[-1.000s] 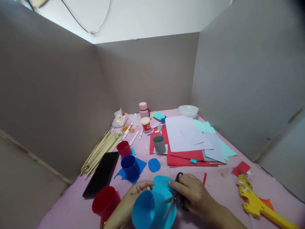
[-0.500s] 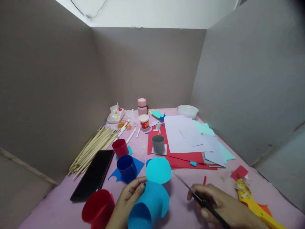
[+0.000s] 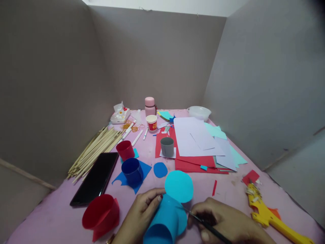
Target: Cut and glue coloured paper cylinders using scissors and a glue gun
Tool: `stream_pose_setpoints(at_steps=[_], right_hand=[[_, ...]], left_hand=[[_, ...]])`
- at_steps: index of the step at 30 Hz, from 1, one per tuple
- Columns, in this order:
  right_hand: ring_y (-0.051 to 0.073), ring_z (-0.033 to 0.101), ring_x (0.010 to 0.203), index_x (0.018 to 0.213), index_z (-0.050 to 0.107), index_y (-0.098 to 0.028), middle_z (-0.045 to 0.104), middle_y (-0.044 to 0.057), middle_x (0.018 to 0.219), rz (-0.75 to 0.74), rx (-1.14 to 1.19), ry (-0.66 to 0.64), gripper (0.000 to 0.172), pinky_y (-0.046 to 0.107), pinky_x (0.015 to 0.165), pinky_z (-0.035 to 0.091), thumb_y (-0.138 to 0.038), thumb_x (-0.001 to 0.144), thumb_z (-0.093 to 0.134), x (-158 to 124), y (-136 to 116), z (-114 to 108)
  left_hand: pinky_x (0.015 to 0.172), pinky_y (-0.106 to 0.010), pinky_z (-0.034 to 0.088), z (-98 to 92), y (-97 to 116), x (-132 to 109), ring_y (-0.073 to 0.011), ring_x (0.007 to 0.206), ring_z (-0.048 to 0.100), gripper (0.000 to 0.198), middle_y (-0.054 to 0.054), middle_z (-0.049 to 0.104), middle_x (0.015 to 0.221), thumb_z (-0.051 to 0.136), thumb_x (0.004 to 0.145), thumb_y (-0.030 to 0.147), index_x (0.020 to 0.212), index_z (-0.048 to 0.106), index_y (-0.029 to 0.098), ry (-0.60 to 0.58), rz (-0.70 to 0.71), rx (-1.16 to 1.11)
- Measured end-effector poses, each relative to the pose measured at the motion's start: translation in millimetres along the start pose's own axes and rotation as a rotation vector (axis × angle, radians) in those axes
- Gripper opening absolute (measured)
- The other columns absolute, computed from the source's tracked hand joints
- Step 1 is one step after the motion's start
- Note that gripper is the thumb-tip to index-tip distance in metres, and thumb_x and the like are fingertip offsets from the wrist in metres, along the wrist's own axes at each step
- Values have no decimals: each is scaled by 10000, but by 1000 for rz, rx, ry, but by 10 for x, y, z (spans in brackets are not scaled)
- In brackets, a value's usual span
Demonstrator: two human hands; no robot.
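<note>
My left hand is closed around a blue paper tube, whose open end faces me. A bright cyan paper disc sticks up at the tube's far end. Another rounded blue flap shows at its right side. In my right hand is a slim black-handled pointed tool. Its thin metal tip meets the tube near the far end; whether it presses in or only touches, I cannot tell. A loose blue paper disc lies just beyond the cyan one.
Left: red paper cup shape, phone, blue paper cup, smaller red one, wooden sticks. Ahead: grey paper cup, white sheets, red sheets. Right: yellow glue gun. Walls enclose the table.
The pointed tool has moved left from beside the cyan disc onto the blue tube. The tube and my left hand shifted slightly right, uncovering the loose blue disc. The view tilted down.
</note>
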State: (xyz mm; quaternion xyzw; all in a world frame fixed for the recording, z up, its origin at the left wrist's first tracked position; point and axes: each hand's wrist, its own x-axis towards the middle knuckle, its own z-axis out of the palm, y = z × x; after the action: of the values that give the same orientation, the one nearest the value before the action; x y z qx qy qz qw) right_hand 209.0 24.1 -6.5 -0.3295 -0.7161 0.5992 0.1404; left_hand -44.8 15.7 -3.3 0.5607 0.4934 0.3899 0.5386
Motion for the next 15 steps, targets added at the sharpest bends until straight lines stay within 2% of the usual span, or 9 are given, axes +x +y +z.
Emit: stream_pose_setpoints(at_steps=[2, 5, 8, 11, 15], right_hand=[[181, 544, 744, 994, 681, -161, 646, 18, 846, -16, 34, -1, 340, 247, 662, 441, -339, 705, 657, -2, -5, -2], [155, 506, 688, 972, 688, -158, 603, -6, 768, -13, 57, -15, 329, 221, 604, 422, -352, 709, 656, -2, 4, -7], [131, 458, 650, 985, 689, -155, 542, -29, 710, 1, 43, -3, 318, 197, 567, 394, -267, 690, 656, -2, 8, -7], [134, 465, 668, 978, 696, -155, 541, -25, 727, 29, 52, 21, 317, 196, 589, 407, -185, 667, 641, 7, -26, 4], [142, 487, 653, 943, 719, -150, 578, -12, 717, -15, 122, -10, 303, 229, 644, 454, -323, 702, 653, 41, -126, 28]], left_hand=[[857, -263, 474, -4, -19, 0, -241, 956, 658, 254, -17, 771, 1018, 611, 832, 291, 1058, 725, 292, 7, 3, 16], [859, -251, 470, -13, -46, 6, -239, 972, 654, 249, -12, 772, 1018, 613, 831, 291, 1051, 728, 296, 6, 3, 31], [862, -243, 465, -25, -54, 21, -237, 991, 647, 251, -7, 768, 1032, 613, 830, 297, 1055, 726, 299, 17, 0, 42], [861, -259, 473, -27, -37, 37, -243, 976, 654, 259, -18, 766, 1038, 608, 834, 299, 1067, 721, 289, 8, 1, 40], [852, -304, 491, -11, -11, 41, -260, 937, 672, 266, -48, 768, 1029, 597, 840, 298, 1073, 720, 261, -44, 5, 27]])
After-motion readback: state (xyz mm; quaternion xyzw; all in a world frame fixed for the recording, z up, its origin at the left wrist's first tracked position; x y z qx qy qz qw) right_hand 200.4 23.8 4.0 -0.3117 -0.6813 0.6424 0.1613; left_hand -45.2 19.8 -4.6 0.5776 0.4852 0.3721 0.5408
